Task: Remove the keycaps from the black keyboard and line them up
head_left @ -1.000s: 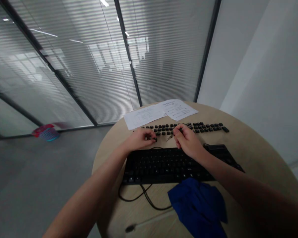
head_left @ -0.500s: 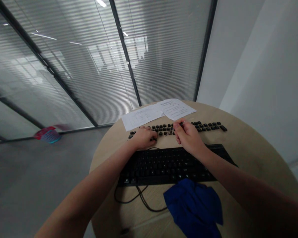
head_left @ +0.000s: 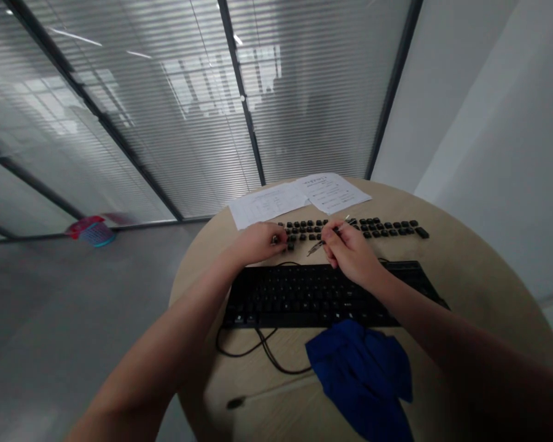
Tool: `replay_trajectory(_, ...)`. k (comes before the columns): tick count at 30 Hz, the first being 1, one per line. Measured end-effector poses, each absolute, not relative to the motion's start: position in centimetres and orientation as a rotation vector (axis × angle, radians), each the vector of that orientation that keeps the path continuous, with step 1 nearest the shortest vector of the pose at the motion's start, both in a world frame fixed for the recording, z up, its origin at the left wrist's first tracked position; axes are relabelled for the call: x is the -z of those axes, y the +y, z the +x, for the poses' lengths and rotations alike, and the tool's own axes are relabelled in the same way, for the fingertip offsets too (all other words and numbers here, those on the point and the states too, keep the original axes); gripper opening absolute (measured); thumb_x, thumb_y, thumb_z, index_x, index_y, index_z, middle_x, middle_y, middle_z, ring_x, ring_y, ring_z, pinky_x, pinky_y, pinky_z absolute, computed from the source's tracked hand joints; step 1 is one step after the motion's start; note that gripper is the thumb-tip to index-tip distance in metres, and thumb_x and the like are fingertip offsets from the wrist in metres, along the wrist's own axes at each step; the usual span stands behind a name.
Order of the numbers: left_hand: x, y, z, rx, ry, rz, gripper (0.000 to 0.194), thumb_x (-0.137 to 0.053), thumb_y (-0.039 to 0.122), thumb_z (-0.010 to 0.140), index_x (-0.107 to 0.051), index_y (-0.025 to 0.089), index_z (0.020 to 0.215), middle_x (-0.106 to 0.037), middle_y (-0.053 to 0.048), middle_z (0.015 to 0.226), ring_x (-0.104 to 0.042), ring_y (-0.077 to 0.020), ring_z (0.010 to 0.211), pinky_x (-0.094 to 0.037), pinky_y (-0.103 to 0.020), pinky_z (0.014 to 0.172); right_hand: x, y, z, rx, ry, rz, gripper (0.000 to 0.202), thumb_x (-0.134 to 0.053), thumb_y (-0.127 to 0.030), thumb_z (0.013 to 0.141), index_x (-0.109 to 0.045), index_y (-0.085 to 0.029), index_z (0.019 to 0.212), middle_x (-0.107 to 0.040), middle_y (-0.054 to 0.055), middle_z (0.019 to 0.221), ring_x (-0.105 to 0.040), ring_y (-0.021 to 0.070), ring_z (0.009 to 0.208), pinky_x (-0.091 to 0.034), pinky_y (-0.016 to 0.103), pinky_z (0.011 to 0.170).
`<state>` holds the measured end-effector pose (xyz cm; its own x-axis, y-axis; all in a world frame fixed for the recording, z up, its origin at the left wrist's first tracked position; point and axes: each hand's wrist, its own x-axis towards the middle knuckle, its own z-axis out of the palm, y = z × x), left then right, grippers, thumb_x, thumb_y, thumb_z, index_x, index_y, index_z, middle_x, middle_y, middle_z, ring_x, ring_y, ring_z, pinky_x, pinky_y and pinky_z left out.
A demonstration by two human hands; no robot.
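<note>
Several loose black keycaps [head_left: 392, 228] lie in rows on the round wooden table, beyond a black keyboard [head_left: 299, 298]. At the left end of the rows, my left hand [head_left: 260, 241] has its fingers curled together over the keycaps; what they pinch, if anything, is too small to name. My right hand [head_left: 345, 250] is closed around a thin metal tool [head_left: 315, 248], whose tip points left and down, just in front of the keycaps. The keyboard lies nearer to me than both hands, and my right forearm crosses its right part.
Two printed paper sheets [head_left: 334, 191] lie at the table's far edge. A blue cloth [head_left: 364, 374] and a black cable [head_left: 276, 362] are in front of the keyboard, with a thin stick with a dark end [head_left: 236, 403]. A red and blue basket [head_left: 96, 233] stands on the floor.
My left hand has shifted a little left and up, with its fingers more curled. More of the metal tool shows in my right hand. The camera view has shifted slightly.
</note>
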<state>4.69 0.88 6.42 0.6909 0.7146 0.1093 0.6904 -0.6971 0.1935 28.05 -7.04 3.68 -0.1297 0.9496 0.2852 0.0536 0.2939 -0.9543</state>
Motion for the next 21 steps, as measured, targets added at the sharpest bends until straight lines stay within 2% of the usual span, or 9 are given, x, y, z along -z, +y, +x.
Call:
replay_trajectory(3,-6.6,-1.1,4.7,-0.139,0.996,2.578,0.012,-0.063,0.024,0.083,-0.074,0.019,0.087,-0.071,0.001,0.076,-0.061,-0.0124,0.068,-0.041,-0.025,0.067,-2.6,-8.0,26.8,-1.242,-1.643,-0.972,0.034,-0.053,-0.056,0.096,-0.049,-0.023,0.088,-0.049,-0.008,0.055,-0.045,0.0093,0.041,-0.034,0.022,0.043)
replay_trajectory(6,-5.9,-2.3,4.9,-0.029,0.84,2.496,0.011,-0.065,0.02,0.081,-0.075,0.019,0.085,-0.071,0.002,0.072,-0.062,-0.0119,0.066,-0.041,-0.024,0.066,-1.2,-8.9,25.6,-1.298,-1.796,-1.014,0.027,-0.052,-0.048,0.098,-0.051,-0.022,0.089,-0.05,-0.008,0.054,-0.049,0.0097,0.043,-0.037,0.022,0.045)
replay_trajectory(11,-4.7,-2.3,4.8,-0.026,0.803,2.473,0.012,-0.066,0.018,0.079,-0.076,0.019,0.085,-0.072,0.001,0.073,-0.063,-0.0133,0.069,-0.041,-0.025,0.066,-0.1,-9.4,25.1,-1.217,-1.904,-1.128,0.02,-0.049,-0.041,0.1,-0.052,-0.022,0.094,-0.05,-0.008,0.053,-0.05,0.0115,0.044,-0.038,0.022,0.047)
replay_trajectory(16,-4.3,-2.1,4.7,-0.077,0.78,2.48,0.013,-0.067,0.015,0.077,-0.077,0.02,0.083,-0.071,0.002,0.072,-0.061,-0.0132,0.068,-0.04,-0.026,0.067,-1.1,-9.7,25.1,-1.058,-2.139,-1.135,0.017,-0.051,-0.035,0.098,-0.053,-0.022,0.088,-0.048,-0.007,0.053,-0.046,0.0119,0.047,-0.033,0.024,0.05)
replay_trajectory(21,-4.1,-2.1,4.8,-0.091,0.781,2.484,0.011,-0.069,0.016,0.077,-0.078,0.02,0.081,-0.071,0.002,0.072,-0.06,-0.0128,0.067,-0.038,-0.026,0.066,-1.4,-10.1,25.0,-0.801,-2.348,-1.069,0.013,-0.057,-0.03,0.093,-0.056,-0.021,0.084,-0.059,-0.001,0.068,-0.053,0.0138,0.06,-0.036,0.027,0.061)
